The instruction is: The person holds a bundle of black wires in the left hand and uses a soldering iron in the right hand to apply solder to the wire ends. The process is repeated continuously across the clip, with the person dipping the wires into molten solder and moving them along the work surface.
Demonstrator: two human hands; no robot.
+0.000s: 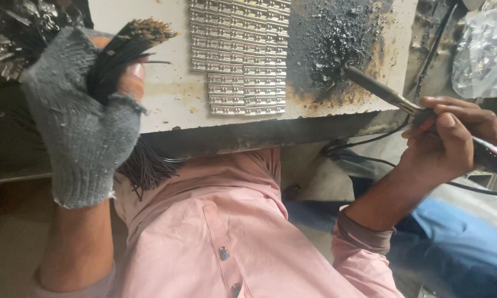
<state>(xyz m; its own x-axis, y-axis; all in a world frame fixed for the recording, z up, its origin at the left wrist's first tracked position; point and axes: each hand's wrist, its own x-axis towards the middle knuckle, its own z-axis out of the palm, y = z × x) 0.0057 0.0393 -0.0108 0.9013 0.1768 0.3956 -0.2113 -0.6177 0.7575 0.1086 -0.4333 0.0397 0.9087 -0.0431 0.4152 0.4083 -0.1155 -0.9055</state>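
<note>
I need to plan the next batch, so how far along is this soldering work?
Done: nothing on the rows of small metal pieces shows a wire attached. In hand: the gloved left hand grips a thick bundle of black wires, stripped ends up; the right hand holds a soldering iron, its tip on the blackened patch of the board. Left: apparently the whole bundle.

One bundle of black wires (128, 47), one soldering iron (386, 92), one grey glove (83, 127) and one clear plastic bag (484, 52); beside the soldering iron, small metal pieces (243, 55) too many to count.
</note>
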